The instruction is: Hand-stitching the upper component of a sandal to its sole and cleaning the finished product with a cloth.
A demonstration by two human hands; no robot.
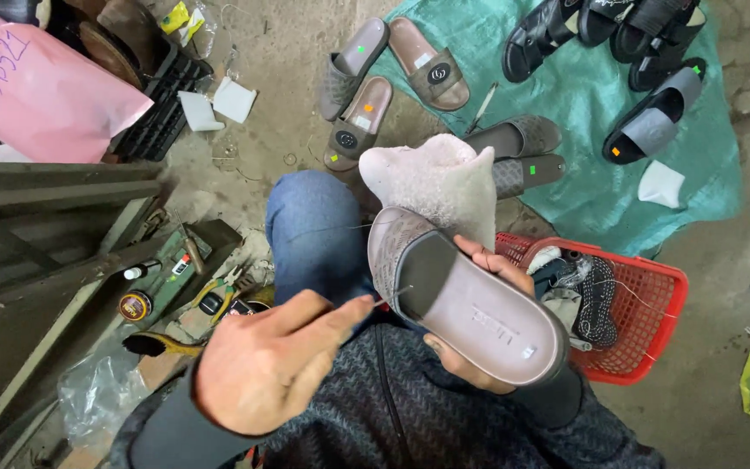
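My right hand (488,260) holds a grey-brown slide sandal (470,304) from beneath, sole side tilted toward me, over my lap. My left hand (262,369) is palm up just left of it, with thumb and fingers pinched on a thin needle (392,293). The needle's tip is at the sandal's left edge, near the strap. A fine thread (323,230) runs across my blue-jeaned knee (314,226). A whitish sock-like cloth (436,178) sits just behind the sandal.
A red plastic basket (653,287) with cloth and thread stands at my right. Several sandals lie on a green tarp (583,95) and on the concrete ahead. At left are a metal bench with pliers (223,287), a small tin (134,304) and a pink bag (41,87).
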